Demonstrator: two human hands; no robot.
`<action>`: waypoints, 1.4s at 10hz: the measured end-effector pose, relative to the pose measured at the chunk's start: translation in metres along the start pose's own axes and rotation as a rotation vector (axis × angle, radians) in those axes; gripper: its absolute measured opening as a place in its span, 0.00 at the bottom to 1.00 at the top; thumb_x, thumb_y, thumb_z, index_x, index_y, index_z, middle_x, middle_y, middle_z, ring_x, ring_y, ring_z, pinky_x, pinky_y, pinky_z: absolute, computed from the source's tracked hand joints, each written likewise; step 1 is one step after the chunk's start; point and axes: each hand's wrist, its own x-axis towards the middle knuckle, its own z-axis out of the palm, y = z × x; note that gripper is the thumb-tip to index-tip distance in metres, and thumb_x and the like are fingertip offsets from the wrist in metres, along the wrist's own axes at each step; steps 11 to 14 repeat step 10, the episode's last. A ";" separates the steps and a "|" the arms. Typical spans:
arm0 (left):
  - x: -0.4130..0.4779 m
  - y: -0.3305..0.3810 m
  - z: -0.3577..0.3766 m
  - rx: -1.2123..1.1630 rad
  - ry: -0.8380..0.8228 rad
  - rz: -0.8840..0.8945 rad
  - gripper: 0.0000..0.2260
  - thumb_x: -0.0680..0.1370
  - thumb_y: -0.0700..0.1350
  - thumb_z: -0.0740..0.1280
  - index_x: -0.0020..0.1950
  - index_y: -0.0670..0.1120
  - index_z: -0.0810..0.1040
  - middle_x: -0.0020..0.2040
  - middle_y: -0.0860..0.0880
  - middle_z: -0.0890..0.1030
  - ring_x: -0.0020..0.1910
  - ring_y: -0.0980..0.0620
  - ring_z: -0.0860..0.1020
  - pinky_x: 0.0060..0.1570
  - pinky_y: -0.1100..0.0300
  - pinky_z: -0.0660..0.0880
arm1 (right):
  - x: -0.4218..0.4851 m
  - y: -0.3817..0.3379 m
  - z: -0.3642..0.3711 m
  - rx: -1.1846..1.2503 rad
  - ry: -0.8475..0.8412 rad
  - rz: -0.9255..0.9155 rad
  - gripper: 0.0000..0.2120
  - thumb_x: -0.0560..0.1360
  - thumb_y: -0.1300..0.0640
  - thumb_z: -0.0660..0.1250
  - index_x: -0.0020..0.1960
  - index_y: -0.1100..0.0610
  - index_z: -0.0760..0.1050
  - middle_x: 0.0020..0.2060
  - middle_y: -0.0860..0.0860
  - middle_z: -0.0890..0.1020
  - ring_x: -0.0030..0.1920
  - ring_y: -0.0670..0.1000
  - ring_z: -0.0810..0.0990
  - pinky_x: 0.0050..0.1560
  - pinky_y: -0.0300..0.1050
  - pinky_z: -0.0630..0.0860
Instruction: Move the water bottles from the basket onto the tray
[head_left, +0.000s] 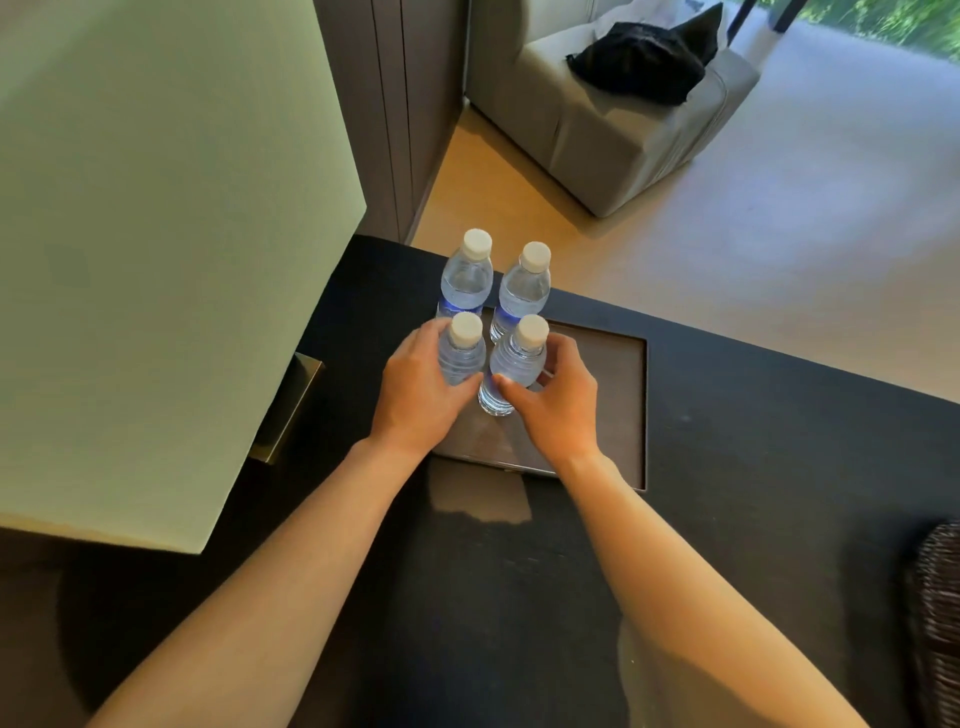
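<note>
Head view. Four clear water bottles with white caps stand upright in a two-by-two cluster on the left part of a dark brown tray, which lies on the black bench. The left hand is wrapped around the near-left bottle, fingers curled behind it and thumb toward the neighbouring bottle. The right hand grips the near-right bottle — thumb on its front face, fingers round the far side. The two held bottles stand just beside each other, their bases on the tray. Beyond the left hand stands the far-left bottle; beyond the right hand, the far-right bottle — neither is touched by a hand. A woven basket sits at the frame edge, well apart to the right of the right hand, its inside not visible. A large pale lampshade stands to the left of the left hand. Past the bench, a grey ottoman carries a black bag.
</note>
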 end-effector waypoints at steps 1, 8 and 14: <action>0.007 -0.002 0.000 -0.011 0.005 0.012 0.30 0.69 0.48 0.80 0.68 0.51 0.73 0.62 0.51 0.79 0.60 0.58 0.75 0.54 0.72 0.68 | 0.008 0.000 0.003 -0.003 0.015 -0.006 0.29 0.70 0.53 0.82 0.65 0.50 0.72 0.59 0.45 0.80 0.58 0.44 0.79 0.56 0.36 0.77; 0.016 -0.006 0.009 -0.019 0.015 -0.001 0.32 0.71 0.45 0.79 0.71 0.51 0.69 0.66 0.50 0.76 0.64 0.57 0.72 0.58 0.64 0.69 | 0.018 0.000 0.007 -0.040 -0.001 -0.014 0.32 0.70 0.53 0.82 0.68 0.52 0.70 0.63 0.48 0.80 0.62 0.47 0.78 0.61 0.42 0.77; 0.008 0.005 0.009 -0.032 0.027 -0.097 0.41 0.71 0.47 0.79 0.78 0.51 0.60 0.73 0.47 0.70 0.72 0.50 0.69 0.62 0.59 0.67 | 0.007 -0.007 -0.002 -0.026 -0.025 -0.012 0.37 0.70 0.52 0.81 0.73 0.51 0.67 0.67 0.48 0.78 0.63 0.42 0.74 0.59 0.35 0.70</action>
